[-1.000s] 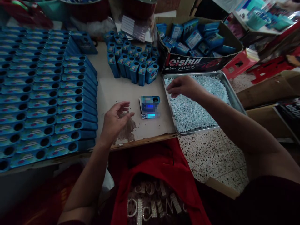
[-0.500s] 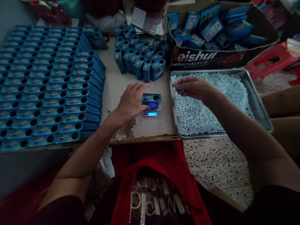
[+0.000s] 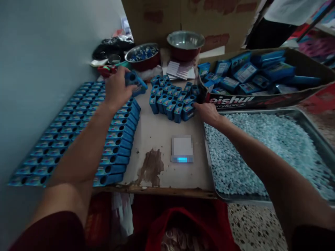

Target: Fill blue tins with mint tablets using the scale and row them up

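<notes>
My left hand (image 3: 117, 87) reaches over the back of the packed rows of blue boxes (image 3: 110, 143). Its fingers and thumb close about a small blue box (image 3: 138, 86) with a round hole in its top. At the right of a loose cluster of upright blue boxes (image 3: 171, 91), my right hand (image 3: 208, 113) pinches the edge of a blue box (image 3: 188, 111); its fingertips are partly hidden. Between my arms sits a small digital scale (image 3: 182, 148) with a lit blue display, its platform bare.
A metal tray (image 3: 210, 170) of pale blue pellets (image 3: 235, 150) lies at right. Behind it stands a carton (image 3: 235, 101) holding more blue boxes. Two metal bowls, one filled (image 3: 143, 54) and one upright behind (image 3: 185, 42), are at the back. The table's front edge (image 3: 157, 190) is worn.
My left hand has moved from the scale to the back of the rows, and the box has left the scale. My right hand has gone from the pellets to the box cluster. The view has tilted up.
</notes>
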`<state>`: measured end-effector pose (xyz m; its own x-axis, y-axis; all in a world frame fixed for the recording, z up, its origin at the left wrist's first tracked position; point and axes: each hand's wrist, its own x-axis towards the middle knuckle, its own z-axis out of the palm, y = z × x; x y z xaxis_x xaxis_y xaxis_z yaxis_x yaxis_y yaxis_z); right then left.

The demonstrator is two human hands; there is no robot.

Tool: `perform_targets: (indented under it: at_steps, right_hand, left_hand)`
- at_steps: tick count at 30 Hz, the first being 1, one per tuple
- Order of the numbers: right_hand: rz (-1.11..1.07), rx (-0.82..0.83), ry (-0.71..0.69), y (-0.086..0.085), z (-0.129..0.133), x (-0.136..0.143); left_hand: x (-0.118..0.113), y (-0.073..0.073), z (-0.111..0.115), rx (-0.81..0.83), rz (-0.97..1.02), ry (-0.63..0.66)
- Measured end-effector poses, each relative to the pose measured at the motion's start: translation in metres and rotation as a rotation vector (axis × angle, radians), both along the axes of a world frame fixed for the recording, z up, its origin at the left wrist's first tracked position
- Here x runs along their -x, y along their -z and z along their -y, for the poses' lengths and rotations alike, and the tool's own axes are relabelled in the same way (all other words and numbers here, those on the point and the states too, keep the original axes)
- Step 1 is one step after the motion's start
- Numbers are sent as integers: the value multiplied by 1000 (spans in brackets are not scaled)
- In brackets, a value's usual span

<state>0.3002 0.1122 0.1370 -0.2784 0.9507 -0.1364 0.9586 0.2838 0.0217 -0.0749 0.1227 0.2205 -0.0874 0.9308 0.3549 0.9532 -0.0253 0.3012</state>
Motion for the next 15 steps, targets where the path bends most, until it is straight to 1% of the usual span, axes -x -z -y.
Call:
perform_targets:
  at_steps: [1, 2, 3, 4, 6, 8, 10, 12, 15]
  right_hand:
    - [44, 12, -18, -2, -1, 2]
    - [67, 13, -35, -4, 0, 4]
    - [72, 7, -44, -8, 5, 4]
    - [65, -4, -42, -13, 12, 4]
    - [34, -26, -15, -23, 36, 3]
    - [-14, -18, 10, -31, 67, 3]
    - [-71, 37, -3, -33, 98, 5]
    - [-122, 105, -29, -29, 124, 10]
    - [-149, 168, -48, -17, 150, 20]
  left_hand:
    - [16, -4, -21, 15, 17, -31]
    - [31, -4, -40, 35, 44, -41]
    - [44, -1, -56, 69, 74, -16]
    - [54, 4, -69, 111, 104, 26]
    - [69, 21, -84, 214, 144, 129]
    - [79, 40, -88, 307, 151, 197]
    - [85, 56, -85, 361, 148, 215]
    - [90, 68, -82, 386, 141, 217]
    - [88, 79, -77, 425, 50, 171]
